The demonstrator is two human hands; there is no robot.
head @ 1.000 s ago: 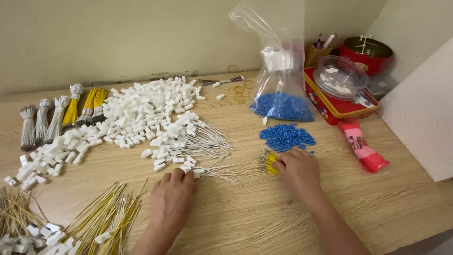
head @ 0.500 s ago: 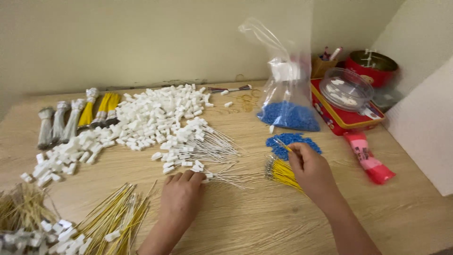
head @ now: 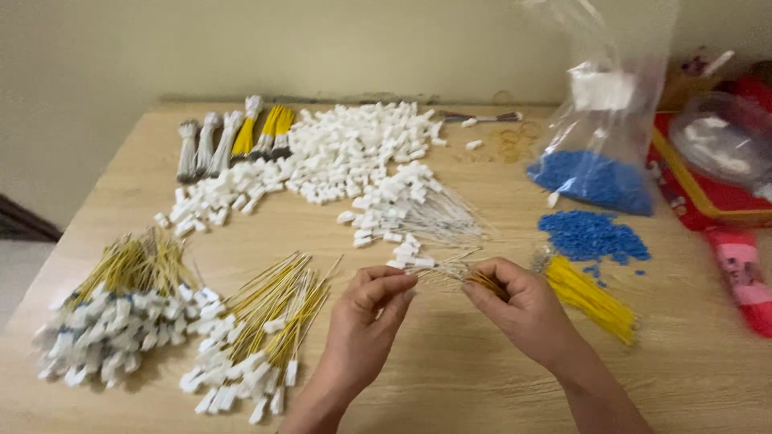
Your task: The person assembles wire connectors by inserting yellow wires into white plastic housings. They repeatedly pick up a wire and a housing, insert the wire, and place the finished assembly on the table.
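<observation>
Both hands have lifted off the wooden table point(head: 450, 378) since the earlier frames and now meet above it, where before the left lay flat and the right reached toward the blue beads. Between them runs a thin yellow wire point(head: 450, 276). The left hand point(head: 366, 317) pinches its near end with thumb and fingertips, and the right hand point(head: 519, 309) closes its fingers around the other end.

Just right of the right hand lies a loose bundle of yellow wires point(head: 591, 296). Beyond that is a small heap of blue beads point(head: 591, 235), and farther back a clear plastic bag point(head: 603, 137) holding more of them.

Just ahead of the hands sits a cluster of white connectors with pale wires point(head: 410, 209). Left of the left hand lie finished yellow wires with white plugs point(head: 257, 337).
</observation>
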